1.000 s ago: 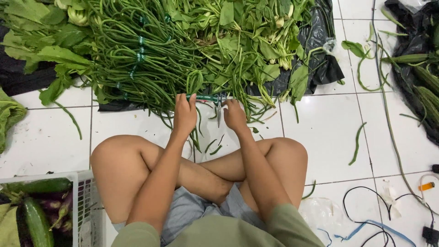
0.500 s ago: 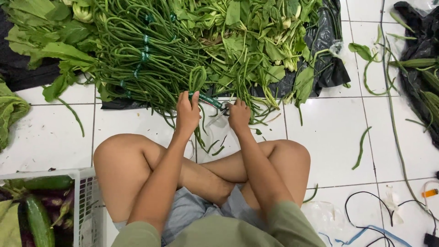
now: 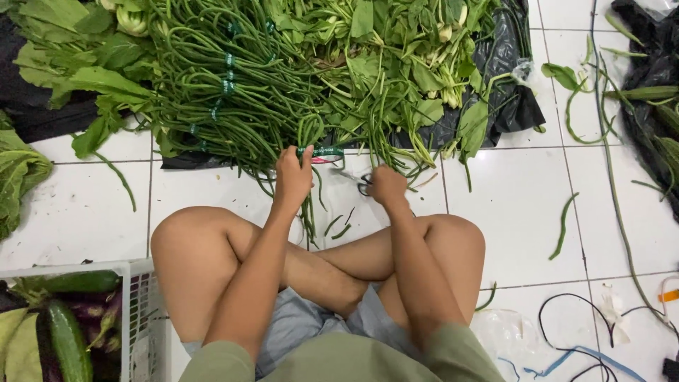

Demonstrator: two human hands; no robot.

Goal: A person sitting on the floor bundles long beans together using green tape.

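Item: long beans (image 3: 233,106), heaped on black plastic sheet (image 3: 509,99) to keep them off the floor tiles (image 3: 523,212); my left hand (image 3: 292,177) grips one bunch at its green band (image 3: 320,151), my right hand (image 3: 388,187) closed around scissors (image 3: 362,185), I judge, beside it.

Hands at a heap of long beans

Left hand (image 3: 293,175) grips a long bean bunch (image 3: 311,138) at twelve o'clock; right hand (image 3: 387,185) rests fisted just beside, at one o'clock, on white tile floor (image 3: 516,205).
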